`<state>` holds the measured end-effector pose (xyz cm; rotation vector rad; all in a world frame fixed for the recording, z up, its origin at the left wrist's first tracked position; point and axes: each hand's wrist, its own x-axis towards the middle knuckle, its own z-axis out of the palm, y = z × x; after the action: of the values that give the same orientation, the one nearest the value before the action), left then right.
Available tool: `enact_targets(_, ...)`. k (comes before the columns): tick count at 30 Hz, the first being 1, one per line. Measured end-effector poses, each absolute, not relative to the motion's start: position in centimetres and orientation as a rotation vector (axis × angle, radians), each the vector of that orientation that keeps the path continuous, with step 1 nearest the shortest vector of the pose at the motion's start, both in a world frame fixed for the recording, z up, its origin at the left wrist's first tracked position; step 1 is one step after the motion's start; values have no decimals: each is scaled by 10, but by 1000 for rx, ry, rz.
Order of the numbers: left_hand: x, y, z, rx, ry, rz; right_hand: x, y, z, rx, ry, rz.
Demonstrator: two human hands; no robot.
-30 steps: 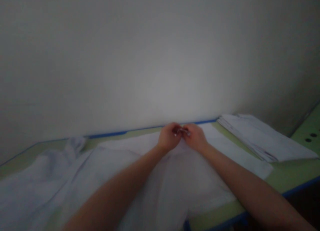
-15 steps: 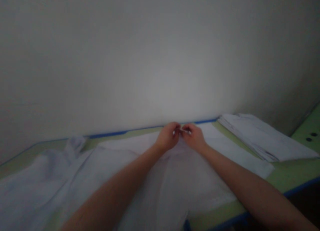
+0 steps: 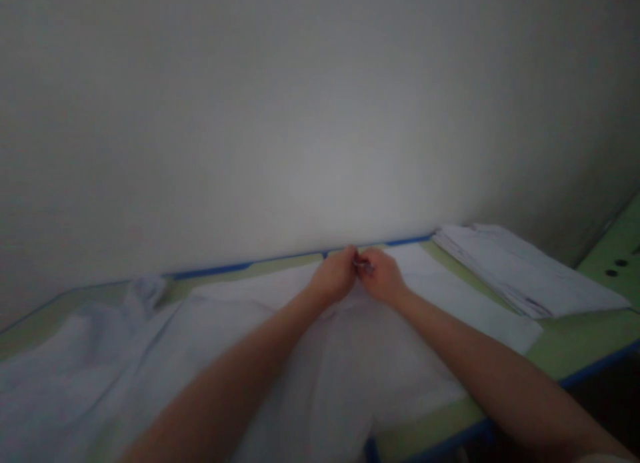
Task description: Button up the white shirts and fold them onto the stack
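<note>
My left hand (image 3: 337, 275) and my right hand (image 3: 381, 274) meet near the far edge of the table. Both are closed, fingertips pinched together on the edge of a thin white cloth (image 3: 370, 356). From there the cloth drops toward me in loose folds, over the table and its front edge. Between the fingers a small bit of pale material shows, too blurred to make out. Under and beyond the cloth lies a flat white sheet of fabric (image 3: 465, 303), reaching out to the right of my right hand.
A folded stack of white fabric (image 3: 530, 269) lies at the right on the green, blue-edged table (image 3: 575, 349). Crumpled white fabric (image 3: 90, 336) covers the left side. A plain wall (image 3: 320, 116) rises right behind the table. At far right is a green surface with dark holes (image 3: 610, 249).
My two hands have come closer together, and the right hand's fingers have curled in more tightly. The view has shifted slightly; the fabric on the table lies as before.
</note>
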<state>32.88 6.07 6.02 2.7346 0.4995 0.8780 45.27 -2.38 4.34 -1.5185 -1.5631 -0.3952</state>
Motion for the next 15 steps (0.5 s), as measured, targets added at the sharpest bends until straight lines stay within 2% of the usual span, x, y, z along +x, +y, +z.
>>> enact_targets(4, 331, 67, 60, 2465, 362, 868, 456, -27, 46, -1509, -1564, -424)
enact_targets(9, 334, 79, 56, 1906, 47, 676, 466, -28, 55, -1405, -1442, -432)
enact_targets(15, 332, 82, 61, 2172, 106, 770, 468, -27, 57, -1295, -1430, -299)
